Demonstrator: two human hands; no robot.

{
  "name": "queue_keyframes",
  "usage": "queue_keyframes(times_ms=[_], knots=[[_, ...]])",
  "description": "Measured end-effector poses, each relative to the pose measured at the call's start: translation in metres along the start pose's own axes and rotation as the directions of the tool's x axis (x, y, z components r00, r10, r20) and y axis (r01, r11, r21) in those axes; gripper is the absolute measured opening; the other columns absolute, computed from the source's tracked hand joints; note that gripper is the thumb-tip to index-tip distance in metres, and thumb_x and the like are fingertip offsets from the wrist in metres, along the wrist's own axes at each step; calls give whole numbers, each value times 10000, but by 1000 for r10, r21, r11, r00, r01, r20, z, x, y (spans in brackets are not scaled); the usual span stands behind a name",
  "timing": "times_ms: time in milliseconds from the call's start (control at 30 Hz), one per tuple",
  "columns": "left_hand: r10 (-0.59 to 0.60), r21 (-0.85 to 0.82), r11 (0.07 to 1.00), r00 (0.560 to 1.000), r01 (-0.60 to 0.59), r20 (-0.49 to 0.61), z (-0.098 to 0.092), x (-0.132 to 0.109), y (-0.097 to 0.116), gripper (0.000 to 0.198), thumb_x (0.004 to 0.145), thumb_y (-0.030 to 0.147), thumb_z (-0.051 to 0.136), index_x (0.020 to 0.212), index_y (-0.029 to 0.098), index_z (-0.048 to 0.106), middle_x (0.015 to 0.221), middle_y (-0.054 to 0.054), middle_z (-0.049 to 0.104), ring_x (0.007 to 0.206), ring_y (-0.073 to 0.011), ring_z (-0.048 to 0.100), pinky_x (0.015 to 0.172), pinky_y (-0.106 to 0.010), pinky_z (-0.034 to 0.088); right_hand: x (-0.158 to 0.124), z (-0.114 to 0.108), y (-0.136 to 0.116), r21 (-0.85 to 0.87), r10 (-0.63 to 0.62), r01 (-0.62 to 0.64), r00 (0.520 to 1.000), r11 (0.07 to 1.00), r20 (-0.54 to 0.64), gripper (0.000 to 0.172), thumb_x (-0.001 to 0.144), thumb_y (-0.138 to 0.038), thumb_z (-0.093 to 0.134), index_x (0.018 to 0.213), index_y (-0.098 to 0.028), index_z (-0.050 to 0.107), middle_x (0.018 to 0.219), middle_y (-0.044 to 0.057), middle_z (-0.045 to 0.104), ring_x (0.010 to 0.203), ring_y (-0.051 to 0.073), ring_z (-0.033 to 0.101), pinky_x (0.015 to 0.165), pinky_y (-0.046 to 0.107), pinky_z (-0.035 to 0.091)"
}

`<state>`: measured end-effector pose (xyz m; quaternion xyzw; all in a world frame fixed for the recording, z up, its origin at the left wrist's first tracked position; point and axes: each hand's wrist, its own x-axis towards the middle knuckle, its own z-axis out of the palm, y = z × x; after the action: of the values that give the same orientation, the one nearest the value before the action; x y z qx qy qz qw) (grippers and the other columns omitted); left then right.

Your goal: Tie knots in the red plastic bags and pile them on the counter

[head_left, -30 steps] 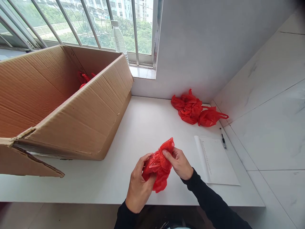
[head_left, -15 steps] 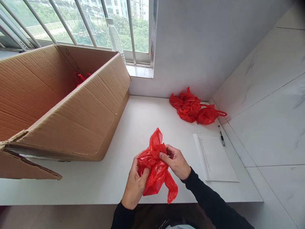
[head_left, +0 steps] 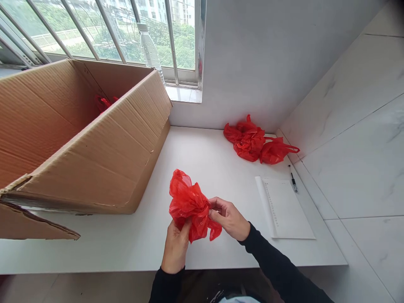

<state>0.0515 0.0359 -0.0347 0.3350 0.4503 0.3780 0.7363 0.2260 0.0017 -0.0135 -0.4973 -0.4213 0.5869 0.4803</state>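
A crumpled red plastic bag (head_left: 191, 204) is held above the front of the white table. My left hand (head_left: 177, 244) grips its lower left part, thumb in front and the other fingers hidden behind the plastic. At the bag's right side my right hand (head_left: 229, 216) pinches the gathered plastic between thumb and fingers. One loose end of the bag hangs below the right fingertips. Whatever may be inside the bag cannot be seen.
On the left stands an open cardboard box (head_left: 104, 155) with red plastic (head_left: 104, 102) inside. More red bags (head_left: 248, 141) lie against the back wall. A notebook (head_left: 288, 210) and a pen (head_left: 293, 181) are at the right. Behind the box, a bottle (head_left: 150, 50) stands by the barred window.
The bag has been turned in my hands, its bunched top now leaning to the upper left and its hanging end raised. My right hand has shifted slightly down and left.
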Motion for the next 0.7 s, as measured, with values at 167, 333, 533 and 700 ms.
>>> queue_keyframes(times_ms=[167,333,533,700], knots=[[44,-167,985,998,-50,-36,6,-1,9,550,818,383,732,1310,216,549,1257,-81,654,1142,-247,606,894,-318,508,3,4,2,23,13,-11,993,1000,-121,278,908,-458,617,1000,-198,648,967,50,689,905,194,639,849,365,504],[-36,-213,976,999,38,12,5,0,7,540,788,428,749,1240,173,601,1206,-99,675,1119,-277,618,881,-342,516,3,10,5,87,-9,20,993,996,-119,320,945,-496,542,1112,-228,594,951,36,674,814,162,615,786,324,500],[41,-55,997,996,-45,-77,5,-1,7,444,867,411,661,1283,290,565,1341,-43,599,1227,-240,543,929,-319,479,2,13,1,-86,-34,20,986,996,-166,277,937,-457,560,1063,-218,621,982,41,652,861,170,578,760,305,497],[-22,-87,996,997,28,78,11,-6,18,474,891,525,575,1298,282,569,1346,-78,594,1237,-301,543,920,-387,509,-2,21,-2,-292,-113,49,972,955,-207,242,891,-398,636,1066,-231,636,915,18,649,799,163,579,772,321,496]])
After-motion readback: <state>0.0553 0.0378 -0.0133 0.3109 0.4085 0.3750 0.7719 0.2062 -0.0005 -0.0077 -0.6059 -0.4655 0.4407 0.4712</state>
